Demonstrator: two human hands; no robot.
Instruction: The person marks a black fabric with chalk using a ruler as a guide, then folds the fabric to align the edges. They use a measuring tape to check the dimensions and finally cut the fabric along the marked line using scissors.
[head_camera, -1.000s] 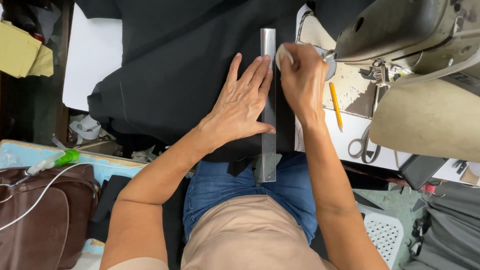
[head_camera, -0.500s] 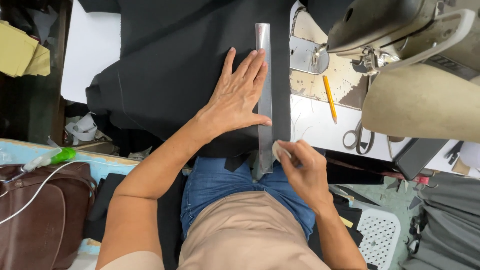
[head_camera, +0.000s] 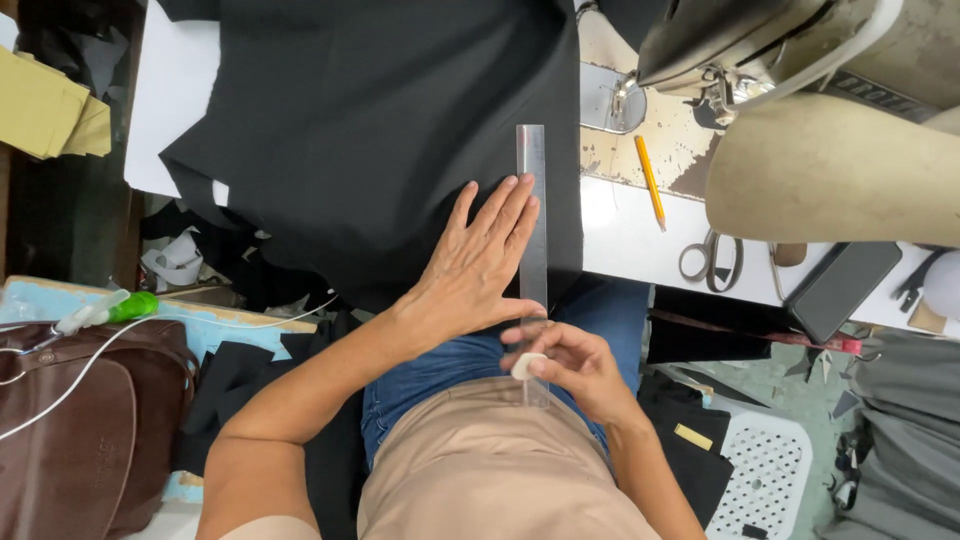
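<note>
The fingers of the left hand (head_camera: 478, 268) lie flat and slightly spread on the black fabric (head_camera: 370, 130), fingertips pointing away from the body, the thumb stretched out toward the lap. The outer fingers rest right against the long edge of a clear ruler (head_camera: 533, 230), pressing it and the cloth down together. The left forearm runs back from the wrist at a slant toward the lower left, elbow bent close to the body.

The fingers of the right hand (head_camera: 568, 365) are drawn together around a small white piece of tailor's chalk (head_camera: 528, 366), pinched between thumb and forefingers. This hand sits at the near end of the ruler, over the lap, just beside the left thumb, with the chalk touching or nearly touching the ruler's lower end; which of the two cannot be told. The right forearm comes in from the lower right.

The fabric covers most of the tabletop (head_camera: 625, 235) and hangs over its near edge onto the jeans. The ruler lies upright in the view, close to the cloth's right border.

Further out on the bare tabletop lie a yellow pencil (head_camera: 650, 182), a pair of scissors (head_camera: 709, 259) and a dark phone (head_camera: 842, 288). A sewing machine (head_camera: 800, 60) stands beyond them. At the far left sits a brown bag (head_camera: 85, 430), closed, its contents hidden, and at the lower right a white perforated basket (head_camera: 768, 480).
</note>
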